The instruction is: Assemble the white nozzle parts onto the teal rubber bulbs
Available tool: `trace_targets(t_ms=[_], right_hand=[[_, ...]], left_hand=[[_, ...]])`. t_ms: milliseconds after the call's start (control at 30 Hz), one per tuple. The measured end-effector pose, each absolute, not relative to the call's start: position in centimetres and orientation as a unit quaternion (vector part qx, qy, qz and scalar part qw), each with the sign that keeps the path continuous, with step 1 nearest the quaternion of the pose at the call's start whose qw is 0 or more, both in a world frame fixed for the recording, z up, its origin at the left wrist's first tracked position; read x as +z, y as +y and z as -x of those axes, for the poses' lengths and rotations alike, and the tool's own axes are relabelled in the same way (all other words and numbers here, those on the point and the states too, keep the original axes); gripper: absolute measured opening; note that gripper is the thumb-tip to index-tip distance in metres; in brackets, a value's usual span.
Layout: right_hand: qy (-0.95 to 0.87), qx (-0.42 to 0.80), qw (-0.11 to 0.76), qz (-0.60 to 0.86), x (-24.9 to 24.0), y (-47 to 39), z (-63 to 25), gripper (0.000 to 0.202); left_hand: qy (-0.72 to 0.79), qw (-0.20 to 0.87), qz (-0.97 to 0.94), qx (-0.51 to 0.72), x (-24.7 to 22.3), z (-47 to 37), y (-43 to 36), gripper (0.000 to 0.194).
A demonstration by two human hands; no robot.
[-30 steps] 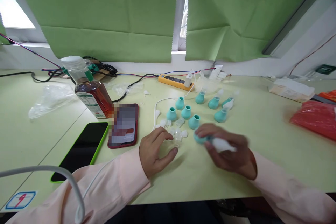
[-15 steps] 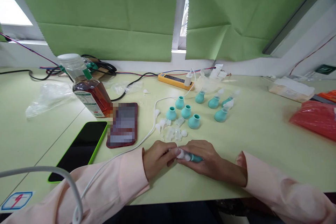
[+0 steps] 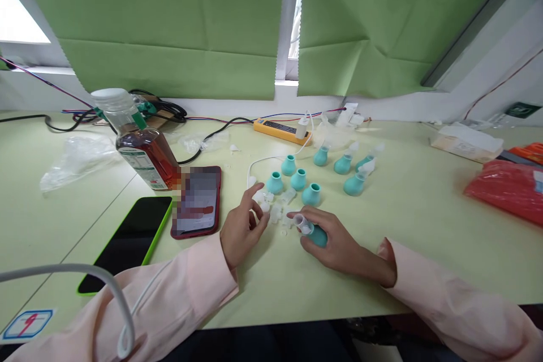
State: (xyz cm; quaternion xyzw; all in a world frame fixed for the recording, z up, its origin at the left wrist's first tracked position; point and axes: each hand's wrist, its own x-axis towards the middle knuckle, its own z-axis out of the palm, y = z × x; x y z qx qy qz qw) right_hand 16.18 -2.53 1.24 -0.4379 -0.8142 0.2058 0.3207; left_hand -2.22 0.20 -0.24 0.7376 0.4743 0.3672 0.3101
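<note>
On a pale tabletop (image 3: 424,209) under green blinds (image 3: 178,22), gripping a teal bulb (image 3: 319,236) in the curled right hand (image 3: 339,240), with its clear tube (image 3: 302,224) tilted left toward loose pieces (image 3: 276,214). With left hand (image 3: 238,232) loosely bent beside a white piece (image 3: 265,206), cannot tell if pinching it.

Near the back edge of the table (image 3: 424,215), a power strip (image 3: 278,132) is lying behind the bulbs (image 3: 311,197), a bottle (image 3: 146,159) standing behind a phone (image 3: 127,243) at left.
</note>
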Motion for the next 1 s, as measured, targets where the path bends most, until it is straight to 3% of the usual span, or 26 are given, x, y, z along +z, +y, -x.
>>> trace_targets(t_ms=[100,200,333,633,1000], right_hand=[[-0.818,0.215,0.318,0.428,1.3,-2.6,-16.5,0.043],[-0.817,0.200,0.382,0.382,0.7,-2.4,-16.5,0.037],[-0.787,0.193,0.475,0.343,-0.5,-2.4,-16.3,0.038],[-0.721,0.253,0.524,0.376,-1.5,-3.1,-15.4,0.027],[-0.572,0.426,0.460,0.529,-0.9,-3.5,-14.7,0.028]], left_hand=[[0.450,0.274,-0.744,0.411,0.1,2.1,-0.6,0.031],[0.391,0.258,-0.775,0.425,0.2,2.0,-1.1,0.015],[0.335,0.320,-0.783,0.416,0.1,1.8,-1.4,0.016],[0.320,0.373,-0.758,0.429,0.2,1.6,-1.9,0.014],[0.265,0.055,-0.827,0.493,-0.7,1.7,-1.9,0.011]])
